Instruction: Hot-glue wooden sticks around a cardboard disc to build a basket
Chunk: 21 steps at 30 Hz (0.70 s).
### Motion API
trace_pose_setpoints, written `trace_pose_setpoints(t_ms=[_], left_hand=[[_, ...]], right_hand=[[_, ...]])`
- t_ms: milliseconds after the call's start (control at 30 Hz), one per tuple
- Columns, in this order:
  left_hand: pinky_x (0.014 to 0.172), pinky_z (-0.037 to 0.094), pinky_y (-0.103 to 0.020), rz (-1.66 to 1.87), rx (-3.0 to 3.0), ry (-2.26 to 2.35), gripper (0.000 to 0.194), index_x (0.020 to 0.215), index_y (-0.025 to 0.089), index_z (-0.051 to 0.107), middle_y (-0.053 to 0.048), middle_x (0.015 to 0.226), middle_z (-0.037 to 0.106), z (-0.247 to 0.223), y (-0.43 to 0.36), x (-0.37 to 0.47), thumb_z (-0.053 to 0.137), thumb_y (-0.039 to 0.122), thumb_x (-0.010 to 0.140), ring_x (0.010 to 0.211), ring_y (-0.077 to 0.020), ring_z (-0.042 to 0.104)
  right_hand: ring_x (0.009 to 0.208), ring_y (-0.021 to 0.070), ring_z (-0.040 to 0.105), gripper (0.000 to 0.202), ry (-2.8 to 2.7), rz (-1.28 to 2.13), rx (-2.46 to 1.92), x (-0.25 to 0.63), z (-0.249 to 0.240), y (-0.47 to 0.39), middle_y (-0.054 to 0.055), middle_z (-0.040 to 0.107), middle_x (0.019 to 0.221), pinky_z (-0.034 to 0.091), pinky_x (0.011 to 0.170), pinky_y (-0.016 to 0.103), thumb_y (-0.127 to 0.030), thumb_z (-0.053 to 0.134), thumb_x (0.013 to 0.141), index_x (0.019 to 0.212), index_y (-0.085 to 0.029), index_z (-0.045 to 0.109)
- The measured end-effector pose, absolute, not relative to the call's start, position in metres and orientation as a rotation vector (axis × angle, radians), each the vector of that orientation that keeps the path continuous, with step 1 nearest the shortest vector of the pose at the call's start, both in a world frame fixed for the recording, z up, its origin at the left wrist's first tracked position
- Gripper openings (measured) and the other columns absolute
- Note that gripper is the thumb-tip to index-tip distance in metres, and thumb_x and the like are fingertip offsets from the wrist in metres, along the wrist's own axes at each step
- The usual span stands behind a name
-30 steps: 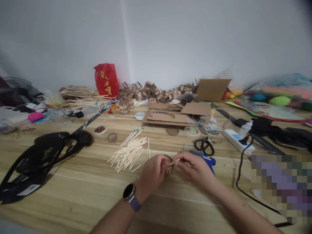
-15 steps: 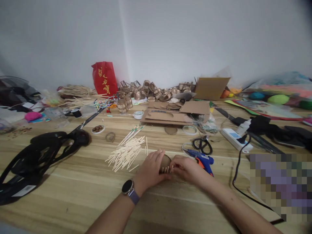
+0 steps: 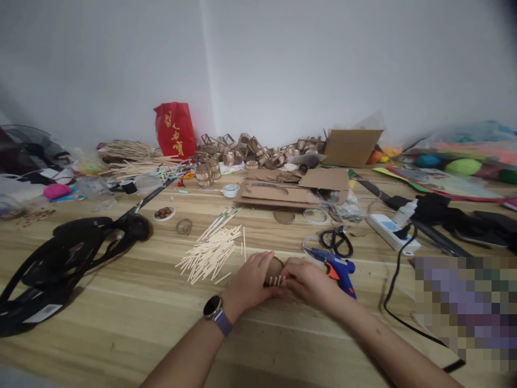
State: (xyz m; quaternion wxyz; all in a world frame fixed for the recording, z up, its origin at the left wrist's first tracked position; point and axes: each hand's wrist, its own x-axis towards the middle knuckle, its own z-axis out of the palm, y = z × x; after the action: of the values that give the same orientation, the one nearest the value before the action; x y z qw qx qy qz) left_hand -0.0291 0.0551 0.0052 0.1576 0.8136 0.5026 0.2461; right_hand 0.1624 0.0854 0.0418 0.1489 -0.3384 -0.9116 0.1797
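Near the table's front middle, my left hand [image 3: 253,277] is closed around the left side of a round brown cardboard disc [image 3: 275,268]. Several short pale sticks stand up along the disc's near edge. At its right edge my right hand [image 3: 305,277] pinches with thumb and fingertips; what lies between them is mostly hidden, perhaps a stick. A loose pile of thin wooden sticks [image 3: 214,250] lies to the left of my hands. A blue glue gun [image 3: 339,268] with an orange trigger rests just right of my right hand.
Black-handled scissors [image 3: 341,242] and a white power strip [image 3: 391,234] lie to the right. Behind are cardboard sheets [image 3: 270,196], a tape ring [image 3: 315,216] and many small stick baskets [image 3: 230,156]. A black strapped device [image 3: 72,258] occupies the left side.
Both hands stay at the disc, with my right fingers shifting slightly at its edge. The whole view has moved a little.
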Motion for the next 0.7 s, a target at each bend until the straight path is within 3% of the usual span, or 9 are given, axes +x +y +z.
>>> trace_pose_setpoints(t_ms=[700], left_hand=[[0.104,0.039,-0.048,0.85,2.276,1.326,0.067,0.126,0.02,0.045,-0.011,0.126,0.055,0.002,0.0592,-0.0284,0.078,0.03,0.068,0.119,-0.0279,0.049]], right_hand=[[0.082,0.0196,0.051,0.019,-2.737,0.2,-0.898,0.1632,0.0381,0.0826,0.004,0.066,0.085,0.032,0.073,0.033,-0.026,0.05,0.092,0.085,-0.021,0.067]])
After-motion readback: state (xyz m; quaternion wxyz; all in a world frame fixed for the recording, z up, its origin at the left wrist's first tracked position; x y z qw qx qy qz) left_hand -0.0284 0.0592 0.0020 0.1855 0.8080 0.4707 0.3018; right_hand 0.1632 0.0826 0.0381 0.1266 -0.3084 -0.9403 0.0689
